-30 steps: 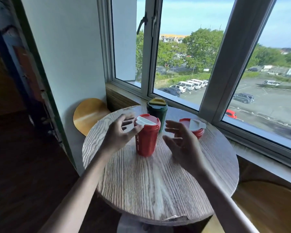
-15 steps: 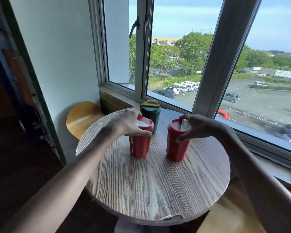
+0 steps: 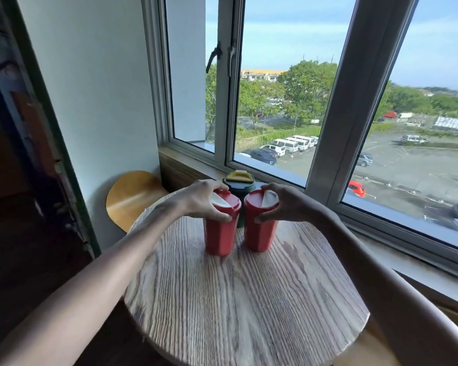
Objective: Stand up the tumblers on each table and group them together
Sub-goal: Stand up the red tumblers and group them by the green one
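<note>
Two red tumblers upright on the round wooden table [image 3: 243, 299], side by side near the far edge, close but a thin gap between them at the base. Left red tumbler [image 3: 220, 233] has the person's left hand [image 3: 204, 200] wrapped over its lid rim, thumb on the near side, fingers curled round the far side of the lid. Right red tumbler [image 3: 259, 231] is held the same way by the right hand [image 3: 288, 204], thumb low on the near side just under the lid, fingers hooked over the top edge. Both hands are clamped on the lids, not spread. Both lids red with a white flap on top.

Green tumbler [image 3: 239, 184] with a yellow lid stands upright just behind the two red ones, between them, mostly hidden by them. Can't tell if it touches either one.

All three sit together toward the window [image 3: 273, 107] side of the table. Near half of the tabletop is bare wood grain. Both forearms reach in from the near edge, bare.

Wooden stool seat [image 3: 132, 196] sits left of the table against the white wall. Outside the glass: car park, vans, trees
</note>
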